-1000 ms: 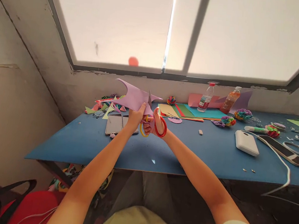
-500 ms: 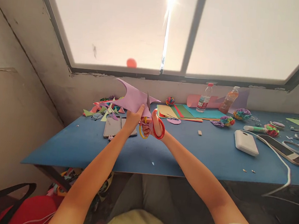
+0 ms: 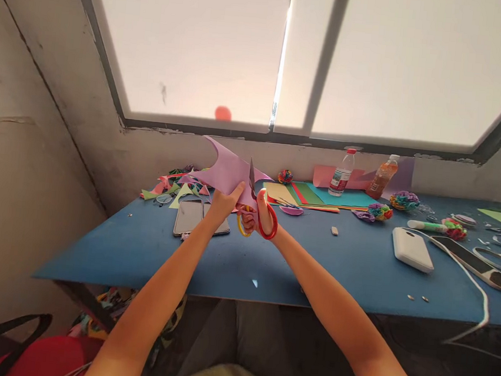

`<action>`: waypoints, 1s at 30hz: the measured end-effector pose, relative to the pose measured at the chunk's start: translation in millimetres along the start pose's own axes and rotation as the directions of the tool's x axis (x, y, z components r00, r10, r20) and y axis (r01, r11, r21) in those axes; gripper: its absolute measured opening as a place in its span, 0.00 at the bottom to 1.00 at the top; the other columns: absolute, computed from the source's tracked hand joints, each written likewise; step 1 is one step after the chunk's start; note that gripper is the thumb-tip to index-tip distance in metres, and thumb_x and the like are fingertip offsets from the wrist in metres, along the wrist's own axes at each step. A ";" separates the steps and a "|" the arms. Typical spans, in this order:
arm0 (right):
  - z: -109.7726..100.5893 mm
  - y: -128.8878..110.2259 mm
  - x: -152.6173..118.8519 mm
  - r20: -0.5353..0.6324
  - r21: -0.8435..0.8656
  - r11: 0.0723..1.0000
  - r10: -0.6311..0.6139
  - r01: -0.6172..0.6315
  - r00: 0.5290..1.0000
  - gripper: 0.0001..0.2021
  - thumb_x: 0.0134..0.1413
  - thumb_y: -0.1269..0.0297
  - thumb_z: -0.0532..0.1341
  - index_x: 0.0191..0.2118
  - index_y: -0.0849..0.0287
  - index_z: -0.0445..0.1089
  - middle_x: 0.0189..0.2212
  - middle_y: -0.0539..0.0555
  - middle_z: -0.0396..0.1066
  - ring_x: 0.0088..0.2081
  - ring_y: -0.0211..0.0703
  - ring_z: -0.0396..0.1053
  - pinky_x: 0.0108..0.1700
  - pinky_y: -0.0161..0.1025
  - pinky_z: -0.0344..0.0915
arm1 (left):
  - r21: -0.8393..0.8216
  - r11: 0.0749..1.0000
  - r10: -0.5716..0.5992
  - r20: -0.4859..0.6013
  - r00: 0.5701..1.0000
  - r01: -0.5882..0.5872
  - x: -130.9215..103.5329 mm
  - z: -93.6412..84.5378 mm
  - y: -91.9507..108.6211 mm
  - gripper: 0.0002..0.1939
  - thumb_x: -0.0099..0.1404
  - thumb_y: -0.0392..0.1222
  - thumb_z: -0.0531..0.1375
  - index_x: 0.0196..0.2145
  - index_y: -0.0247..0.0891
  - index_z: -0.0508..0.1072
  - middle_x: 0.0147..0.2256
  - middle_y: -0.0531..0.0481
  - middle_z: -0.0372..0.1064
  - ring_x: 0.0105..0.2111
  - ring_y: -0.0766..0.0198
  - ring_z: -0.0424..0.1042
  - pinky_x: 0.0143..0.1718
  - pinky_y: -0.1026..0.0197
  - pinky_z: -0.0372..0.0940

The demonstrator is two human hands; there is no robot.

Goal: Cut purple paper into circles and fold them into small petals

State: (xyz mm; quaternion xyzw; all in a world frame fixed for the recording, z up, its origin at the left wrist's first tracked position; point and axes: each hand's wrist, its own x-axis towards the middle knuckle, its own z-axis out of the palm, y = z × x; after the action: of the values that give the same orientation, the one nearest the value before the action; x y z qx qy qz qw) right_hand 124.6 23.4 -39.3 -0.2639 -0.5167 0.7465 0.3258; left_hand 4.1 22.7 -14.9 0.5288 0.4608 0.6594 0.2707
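Observation:
My left hand [image 3: 228, 202] is closed on the lower edge of a purple sheet of paper [image 3: 228, 168], thumb on top. The sheet is held up above the table, with curved pieces cut out of its edge. In my right hand [image 3: 260, 215] is a pair of scissors [image 3: 268, 228] with a red and a yellow handle loop. Thumb and fingers go through the loops. The blades point up and away from me, at the right part of the sheet. Part of the lower blade is hidden by the paper.
On the blue table [image 3: 137, 260] lie paper scraps [image 3: 168, 186], a phone [image 3: 188, 217], coloured sheets [image 3: 342, 196], two bottles [image 3: 341, 173], paper flowers [image 3: 404, 200], a white power bank [image 3: 412, 249] and a cable [image 3: 483, 299]. A window [image 3: 211, 48] stands behind.
The view has tilted up slightly, so the table sits lower in the picture. Both hands keep hold of the paper and scissors, the scissors' handles spread a little wider.

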 end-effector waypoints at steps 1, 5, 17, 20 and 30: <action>-0.1 -0.1 -0.1 -0.003 -0.013 1.000 -0.004 0.004 1.000 0.43 0.39 0.27 0.23 0.22 0.60 0.58 0.13 0.42 0.41 0.14 0.28 0.37 0.17 0.30 0.40 | 0.007 1.000 -0.007 0.029 1.000 0.007 2.2 -2.2 -0.8 0.15 0.53 0.47 0.64 0.35 0.36 0.70 0.36 0.44 0.72 0.36 0.58 0.72 0.40 0.57 0.69; 0.7 1.2 0.6 -0.017 -0.045 0.998 -0.042 0.042 0.999 0.42 0.42 0.28 0.23 0.23 0.60 0.58 0.13 0.42 0.41 0.14 0.28 0.37 0.16 0.30 0.42 | -0.004 0.999 -0.048 0.173 0.984 0.049 9.3 -10.3 -2.3 0.16 0.53 0.50 0.64 0.33 0.36 0.69 0.26 0.50 0.68 0.22 0.63 0.68 0.22 0.60 0.66; 0.2 8.2 2.7 -0.051 -0.066 0.989 -0.133 0.130 0.990 0.42 0.41 0.25 0.29 0.24 0.61 0.61 0.12 0.41 0.43 0.13 0.27 0.38 0.15 0.28 0.41 | 0.013 0.999 -0.043 0.178 0.983 0.042 7.9 -14.7 1.4 0.17 0.50 0.54 0.64 0.28 0.36 0.70 0.21 0.52 0.65 0.19 0.67 0.63 0.19 0.62 0.60; 1.8 9.5 2.1 -0.049 -0.069 0.985 -0.162 0.158 0.986 0.41 0.40 0.24 0.32 0.24 0.60 0.60 0.12 0.41 0.43 0.13 0.27 0.38 0.15 0.28 0.42 | 0.029 0.998 -0.063 0.186 0.980 0.059 7.9 -15.0 1.4 0.17 0.51 0.55 0.64 0.26 0.36 0.70 0.20 0.51 0.64 0.18 0.67 0.62 0.19 0.61 0.60; 4.5 12.6 -2.2 -0.103 -0.127 0.963 -0.250 0.237 0.963 0.39 0.40 0.24 0.38 0.25 0.60 0.60 0.13 0.41 0.43 0.13 0.27 0.38 0.15 0.29 0.40 | -0.030 0.999 -0.034 0.199 0.979 0.041 8.6 -14.9 -1.3 0.17 0.51 0.53 0.65 0.30 0.37 0.70 0.23 0.50 0.67 0.22 0.65 0.66 0.21 0.62 0.61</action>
State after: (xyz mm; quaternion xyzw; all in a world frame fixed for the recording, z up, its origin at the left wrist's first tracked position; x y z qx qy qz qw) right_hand 120.1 15.9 -49.5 -0.2600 -0.5669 0.6531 0.4295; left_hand -12.7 25.7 -12.5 0.5787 0.4300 0.6058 0.3366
